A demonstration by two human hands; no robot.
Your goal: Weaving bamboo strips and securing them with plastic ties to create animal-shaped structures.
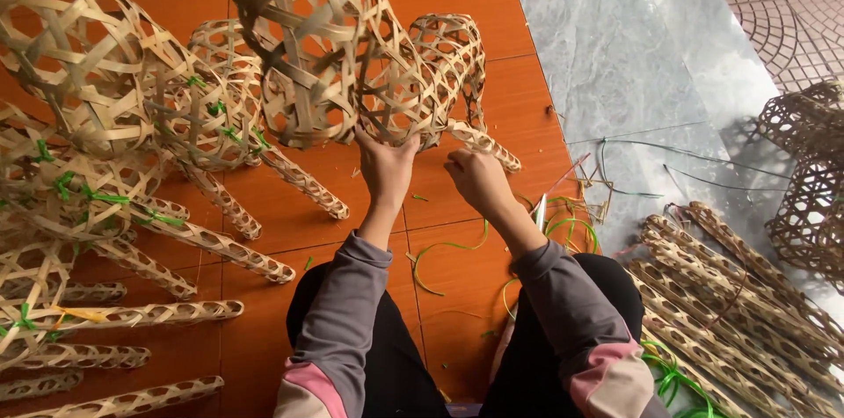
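Holding: my left hand (385,163) cups the woven bamboo animal frame (352,58) from below, fingers closed on its belly to keep it raised off the orange floor (457,233).
Right hand (475,179): fingers curled, pinching the frame's woven leg (483,145) to steady it.
Nearby: spare bamboo legs (730,295) piled at my right, green ties (448,251) within reach.

Left side: finished woven bamboo animal frames (105,119) tied with green plastic strips (101,198), legs out across orange floor tiles (457,286). Right: pile of loose woven bamboo leg tubes (721,304) on grey marble floor (615,58). Dark woven baskets (813,181) far right. Green strips (448,251) scattered mid-floor.
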